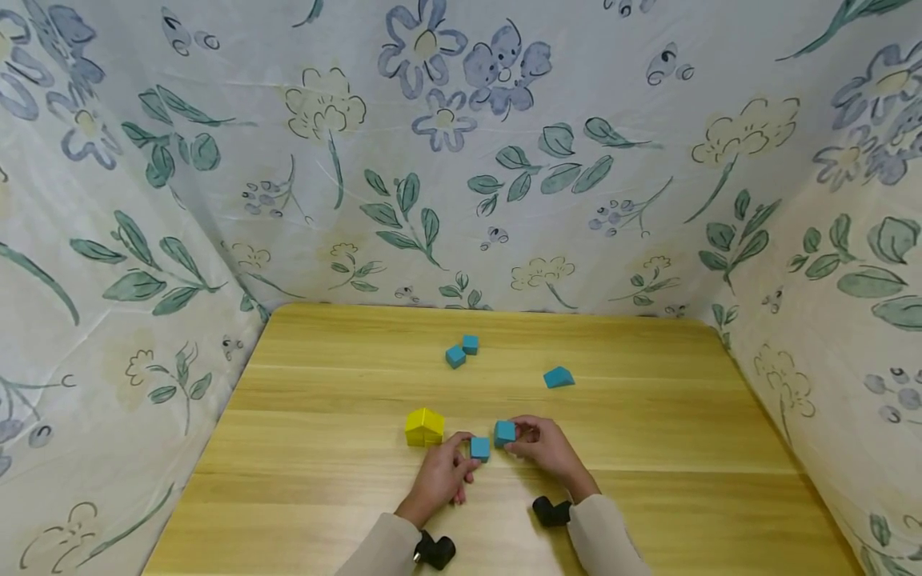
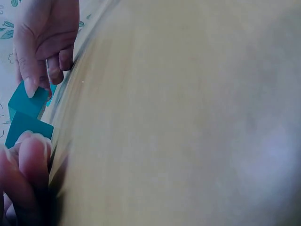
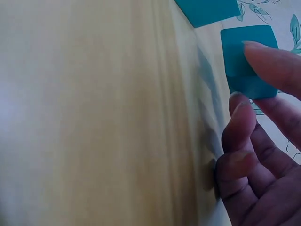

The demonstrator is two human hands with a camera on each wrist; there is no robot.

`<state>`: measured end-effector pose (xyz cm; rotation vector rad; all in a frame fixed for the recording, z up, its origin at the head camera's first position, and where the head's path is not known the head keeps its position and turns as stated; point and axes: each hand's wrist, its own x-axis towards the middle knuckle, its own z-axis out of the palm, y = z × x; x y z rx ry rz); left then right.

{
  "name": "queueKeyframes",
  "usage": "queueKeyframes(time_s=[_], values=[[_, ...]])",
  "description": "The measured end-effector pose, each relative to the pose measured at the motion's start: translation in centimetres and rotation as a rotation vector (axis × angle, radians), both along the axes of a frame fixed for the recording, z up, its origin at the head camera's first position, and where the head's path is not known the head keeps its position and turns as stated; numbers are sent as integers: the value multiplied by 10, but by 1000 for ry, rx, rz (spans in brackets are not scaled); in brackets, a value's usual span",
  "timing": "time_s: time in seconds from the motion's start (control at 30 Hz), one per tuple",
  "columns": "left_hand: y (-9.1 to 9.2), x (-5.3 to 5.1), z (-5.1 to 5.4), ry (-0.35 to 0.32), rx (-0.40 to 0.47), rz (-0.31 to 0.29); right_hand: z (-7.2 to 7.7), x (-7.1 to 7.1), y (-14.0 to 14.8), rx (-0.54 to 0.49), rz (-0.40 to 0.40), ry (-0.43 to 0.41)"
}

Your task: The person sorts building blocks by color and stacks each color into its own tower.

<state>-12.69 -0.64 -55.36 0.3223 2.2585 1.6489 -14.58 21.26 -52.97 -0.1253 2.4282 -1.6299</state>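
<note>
My left hand [image 1: 438,474] pinches a blue cube [image 1: 479,449] between thumb and fingers near the middle of the table. Just to the right, my right hand [image 1: 553,450] holds a second blue cube [image 1: 505,434] by its right side. A small gap parts the two cubes in the head view. The right wrist view shows my thumb [image 3: 273,63] lying across the face of the right cube. Left of my left hand stands a yellow block shape [image 1: 424,428] with a peaked top, like a small house.
Farther back on the wooden table [image 1: 324,376] lie two more blue cubes [image 1: 455,357], close together. A blue wedge-like block [image 1: 559,378] lies to their right. Floral cloth [image 1: 461,200] hangs behind the table and along both sides.
</note>
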Motion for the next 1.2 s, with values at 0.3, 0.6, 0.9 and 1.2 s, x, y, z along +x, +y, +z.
queueKeyframes(time_s=[0.3,0.6,0.9,1.2], values=[[0,1,-2,18,15,4,-4,10,-2,96,35,95],[0,2,-1,32,27,7,-13,11,-5,150,33,134],[0,2,0,26,20,1,-13,10,-8,183,32,127],[-1,0,-1,30,15,-5,-13,12,-9,178,20,119]])
